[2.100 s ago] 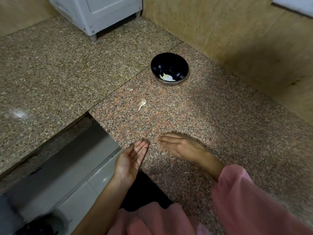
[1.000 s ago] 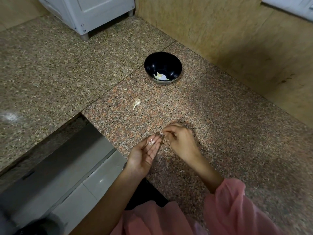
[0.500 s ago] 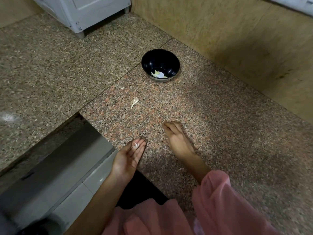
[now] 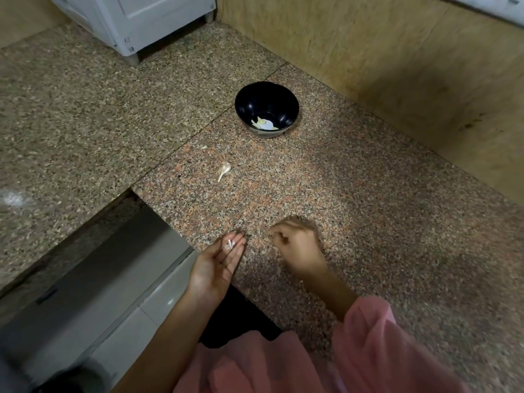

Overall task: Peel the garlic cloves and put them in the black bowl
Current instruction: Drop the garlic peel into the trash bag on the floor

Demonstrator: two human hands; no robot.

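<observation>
Unpeeled garlic clove (image 4: 224, 170) lies mid-counter (image 4: 368, 194), peeled pieces in black bowl (image 4: 266, 109); left hand (image 4: 217, 266) flat, palm up, fingers together carrying skin scraps (image 4: 229, 244); right hand (image 4: 297, 248) curled, blurred, contents unclear

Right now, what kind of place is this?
Probably a home kitchen: a speckled granite counter, a black bowl holding peeled garlic cloves, and a white appliance at the back.
</observation>
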